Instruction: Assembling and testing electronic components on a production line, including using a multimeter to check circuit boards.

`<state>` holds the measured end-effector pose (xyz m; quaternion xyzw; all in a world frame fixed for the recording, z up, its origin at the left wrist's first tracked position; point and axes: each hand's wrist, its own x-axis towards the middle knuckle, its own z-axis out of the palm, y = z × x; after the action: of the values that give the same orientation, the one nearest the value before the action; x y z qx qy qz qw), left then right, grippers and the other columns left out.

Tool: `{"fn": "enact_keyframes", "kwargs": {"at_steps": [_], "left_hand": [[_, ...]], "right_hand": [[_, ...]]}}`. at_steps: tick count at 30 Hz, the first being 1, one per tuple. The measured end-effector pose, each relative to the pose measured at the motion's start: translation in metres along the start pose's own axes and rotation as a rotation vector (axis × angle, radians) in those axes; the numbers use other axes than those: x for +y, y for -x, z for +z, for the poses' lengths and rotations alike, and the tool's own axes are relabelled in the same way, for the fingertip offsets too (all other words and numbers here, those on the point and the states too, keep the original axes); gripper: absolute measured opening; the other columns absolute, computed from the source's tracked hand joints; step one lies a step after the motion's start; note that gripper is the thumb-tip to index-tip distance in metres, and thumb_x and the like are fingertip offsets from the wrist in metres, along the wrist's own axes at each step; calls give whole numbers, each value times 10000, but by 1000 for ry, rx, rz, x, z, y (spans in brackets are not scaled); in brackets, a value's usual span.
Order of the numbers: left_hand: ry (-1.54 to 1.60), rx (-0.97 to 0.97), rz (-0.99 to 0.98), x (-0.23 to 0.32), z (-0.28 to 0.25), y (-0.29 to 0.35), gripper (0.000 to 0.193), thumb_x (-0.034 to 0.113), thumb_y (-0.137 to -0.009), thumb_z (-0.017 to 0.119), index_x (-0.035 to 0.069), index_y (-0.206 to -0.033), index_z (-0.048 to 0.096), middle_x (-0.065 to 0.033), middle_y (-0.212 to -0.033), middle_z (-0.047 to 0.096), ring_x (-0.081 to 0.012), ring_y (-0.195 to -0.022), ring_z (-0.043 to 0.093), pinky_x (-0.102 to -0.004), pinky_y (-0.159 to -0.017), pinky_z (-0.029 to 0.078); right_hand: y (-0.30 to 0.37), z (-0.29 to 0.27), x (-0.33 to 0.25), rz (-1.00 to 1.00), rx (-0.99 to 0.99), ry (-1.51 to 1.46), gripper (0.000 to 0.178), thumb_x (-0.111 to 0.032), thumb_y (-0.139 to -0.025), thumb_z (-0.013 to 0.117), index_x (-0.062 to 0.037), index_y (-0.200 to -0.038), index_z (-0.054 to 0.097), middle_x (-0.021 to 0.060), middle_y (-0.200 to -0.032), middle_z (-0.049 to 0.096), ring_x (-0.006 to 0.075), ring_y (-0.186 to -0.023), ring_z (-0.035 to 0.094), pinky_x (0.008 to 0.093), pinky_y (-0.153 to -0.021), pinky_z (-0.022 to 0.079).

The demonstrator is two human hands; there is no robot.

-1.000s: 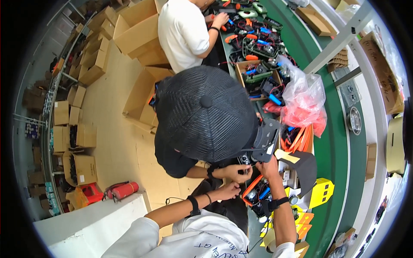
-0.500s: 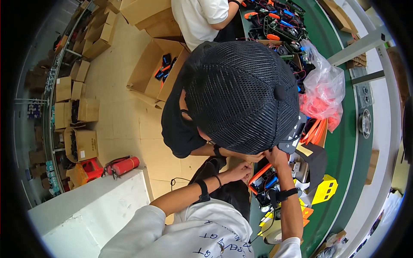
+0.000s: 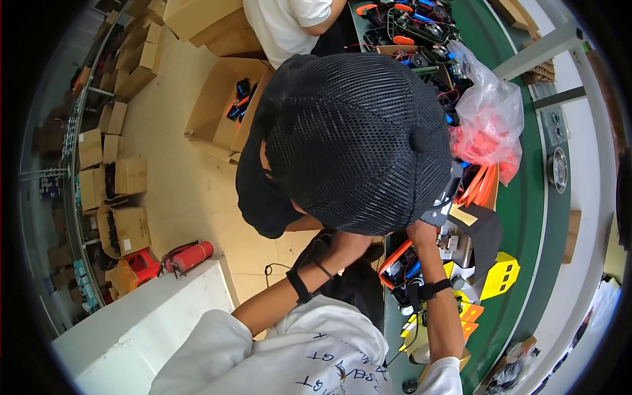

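Note:
A black mesh cap [image 3: 355, 138] on a person bent close in front of me hides most of what my hands are at. My left hand [image 3: 353, 247] reaches under the cap's near edge, and its fingers are out of sight. At the cap's right edge is my right hand [image 3: 422, 232], its fingers covered too. Just beyond it lies a dark grey panel-like part [image 3: 442, 203] with light marks. Between my forearms sits an orange-rimmed black housing [image 3: 399, 264] with blue parts inside. What either hand holds, if anything, cannot be seen.
Yellow cut-out pieces [image 3: 499, 276] and a clear bag of red-orange parts [image 3: 490, 128] lie on the green bench [image 3: 526, 217]. Electronic assemblies [image 3: 421, 29] crowd its far end. Left are an open carton [image 3: 217, 99], a fire extinguisher [image 3: 191, 255] and a white ledge [image 3: 151, 309].
My left hand has moved forward, and its fingers have passed out of sight under the cap. My right hand stays at the cap's edge. The view has shifted slightly.

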<state>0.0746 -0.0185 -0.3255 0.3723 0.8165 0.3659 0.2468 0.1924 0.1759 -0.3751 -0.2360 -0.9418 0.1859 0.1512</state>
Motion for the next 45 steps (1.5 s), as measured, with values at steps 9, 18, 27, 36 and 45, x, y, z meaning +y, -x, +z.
{"fn": "enact_keyframes", "kwargs": {"at_steps": [9,18,27,36,45], "left_hand": [[367,-258,-91,-180,152,-13,435,244,-1042,447,-23,-1385,454,-169,-1430,461,-313,-1269,488,-458,-1066,455],[164,-51,-45,-127,143,-33,363,220,-972,572,-47,-1218,579,-198,-1093,642,-321,-981,641,-414,-865,533],[149,-45,-48,-50,47,-11,187,153,-962,555,-11,-1041,600,-212,-931,664,-363,-870,672,-434,-767,521],[348,-745,-67,-57,27,1,175,190,-982,560,20,-985,605,-69,-911,671,-154,-803,658,-307,-723,533],[268,-1297,-31,-66,17,33,268,199,-1018,493,-8,-1126,625,-89,-983,692,-173,-859,666,-316,-798,544]], "right_hand": [[1,-11,-14,217,-45,129,246,-141,-805,784,-37,-1007,690,143,-932,720,334,-862,697,393,-743,541],[22,34,15,506,311,-827,195,-49,-835,672,-16,-1026,649,132,-920,678,287,-814,651,367,-726,512],[-7,-35,-47,449,-121,-131,450,-175,-760,809,6,-1133,635,235,-1066,671,434,-985,632,499,-880,499],[166,-90,-88,881,226,-406,261,-70,-835,757,24,-1058,659,97,-837,703,135,-728,647,278,-705,529],[310,-79,-87,1294,419,-300,299,-106,-851,752,28,-1099,650,117,-956,700,172,-810,655,309,-741,545]]}}
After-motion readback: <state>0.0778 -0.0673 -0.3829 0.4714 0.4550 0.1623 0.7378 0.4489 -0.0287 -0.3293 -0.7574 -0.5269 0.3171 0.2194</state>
